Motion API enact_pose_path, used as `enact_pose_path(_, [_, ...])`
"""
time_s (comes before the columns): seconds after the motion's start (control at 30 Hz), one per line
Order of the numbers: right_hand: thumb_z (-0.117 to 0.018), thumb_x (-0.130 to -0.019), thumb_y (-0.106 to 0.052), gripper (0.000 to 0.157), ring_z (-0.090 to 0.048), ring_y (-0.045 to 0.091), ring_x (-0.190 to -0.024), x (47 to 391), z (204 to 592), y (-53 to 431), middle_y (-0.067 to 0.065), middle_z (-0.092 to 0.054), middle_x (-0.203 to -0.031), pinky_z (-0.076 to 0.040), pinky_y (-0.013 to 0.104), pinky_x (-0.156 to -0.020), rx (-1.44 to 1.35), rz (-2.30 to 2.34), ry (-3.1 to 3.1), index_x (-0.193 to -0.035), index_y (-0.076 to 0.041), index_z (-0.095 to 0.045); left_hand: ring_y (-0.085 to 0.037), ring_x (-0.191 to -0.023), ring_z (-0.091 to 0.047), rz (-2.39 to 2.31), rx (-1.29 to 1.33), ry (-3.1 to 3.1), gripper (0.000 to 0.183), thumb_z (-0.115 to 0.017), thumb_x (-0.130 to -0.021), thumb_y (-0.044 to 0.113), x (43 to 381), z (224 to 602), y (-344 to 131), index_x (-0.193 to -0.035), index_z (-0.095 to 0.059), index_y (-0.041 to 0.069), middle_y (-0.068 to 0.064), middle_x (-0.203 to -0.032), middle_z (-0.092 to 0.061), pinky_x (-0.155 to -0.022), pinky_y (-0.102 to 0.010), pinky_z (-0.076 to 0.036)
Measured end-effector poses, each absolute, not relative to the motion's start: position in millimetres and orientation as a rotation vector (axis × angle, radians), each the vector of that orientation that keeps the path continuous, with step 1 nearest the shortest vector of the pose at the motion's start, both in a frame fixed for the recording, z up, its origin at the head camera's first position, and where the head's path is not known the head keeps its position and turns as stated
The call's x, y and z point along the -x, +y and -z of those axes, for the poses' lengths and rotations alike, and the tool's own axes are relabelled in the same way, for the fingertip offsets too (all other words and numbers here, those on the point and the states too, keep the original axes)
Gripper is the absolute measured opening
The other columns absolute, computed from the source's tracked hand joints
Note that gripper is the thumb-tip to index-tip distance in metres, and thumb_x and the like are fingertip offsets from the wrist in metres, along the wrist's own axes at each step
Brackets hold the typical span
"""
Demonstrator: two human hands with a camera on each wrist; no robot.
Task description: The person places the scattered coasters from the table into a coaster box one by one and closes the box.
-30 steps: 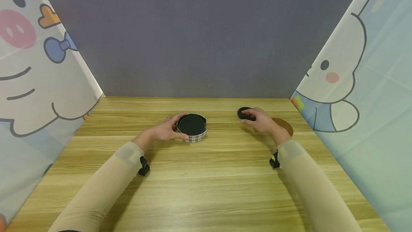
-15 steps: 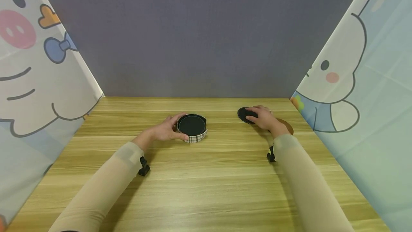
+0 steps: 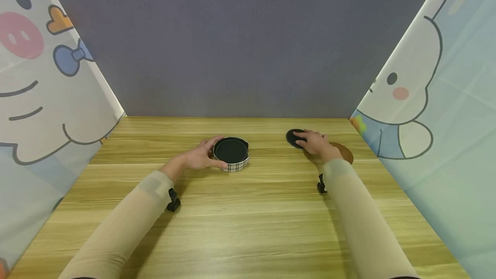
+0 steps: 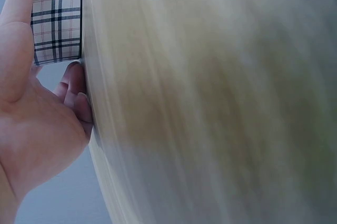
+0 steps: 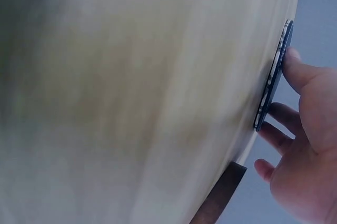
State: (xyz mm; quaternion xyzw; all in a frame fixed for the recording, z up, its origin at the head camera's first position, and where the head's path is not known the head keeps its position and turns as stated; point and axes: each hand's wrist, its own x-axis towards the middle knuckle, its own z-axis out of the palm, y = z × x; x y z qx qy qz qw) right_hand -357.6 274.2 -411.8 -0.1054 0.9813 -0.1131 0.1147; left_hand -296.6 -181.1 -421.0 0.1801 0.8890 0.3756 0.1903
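My left hand (image 3: 197,156) grips a round coaster holder (image 3: 237,167) from its left, with the thumb along its near side and fingers behind. The holder has a black-and-cream plaid wall with a gap at the right, and a black round surface shows inside. Its plaid side (image 4: 58,19) is near my thumb in the left wrist view. On the right, fingers of my right hand (image 3: 315,142) rest loosely on a flat black coaster (image 3: 293,137) lying on the table. The right wrist view shows the coaster's dark, white-patterned edge (image 5: 273,79) with my thumb against its top.
A brown round disc (image 3: 342,152) lies right of the black coaster, partly under my right wrist. Both stand on a wood-grain table (image 3: 248,210). A grey panel (image 3: 240,46) rises at the back, with cartoon-printed cloths (image 3: 407,94) at both sides.
My right hand's fingers have loosened on the black coaster, which lies flatter and more exposed. The right forearm has shifted left. My left hand and the holder have stayed in place.
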Motion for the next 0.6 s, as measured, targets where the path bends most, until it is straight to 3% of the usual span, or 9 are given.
enact_pose_path(0.27, [-0.047,-0.12,-0.037,0.054,-0.021,0.059,-0.162,354,411,273,0.025,-0.02,-0.181,-0.007,0.085,-0.124,0.302,0.331,2.863,-0.172,-0.027,-0.038,-0.047,-0.139,-0.049,-1.049,-0.514,2.509,0.118,-0.089,-0.09,0.056,297,421,-181,-0.178,-0.015,0.032,-0.03,-0.164,-0.022,-0.118,-0.069,-0.038])
enact_pose_path(0.6, [-0.054,-0.117,-0.04,0.054,-0.029,0.054,-0.162,340,409,271,0.026,-0.03,-0.177,-0.018,0.083,-0.121,0.381,0.273,2.865,-0.168,-0.028,-0.046,-0.049,-0.142,-0.044,-1.037,-0.528,2.516,0.119,-0.088,-0.09,0.06,295,421,-180,-0.178,-0.013,0.031,-0.031,-0.166,-0.021,-0.12,-0.073,-0.034])
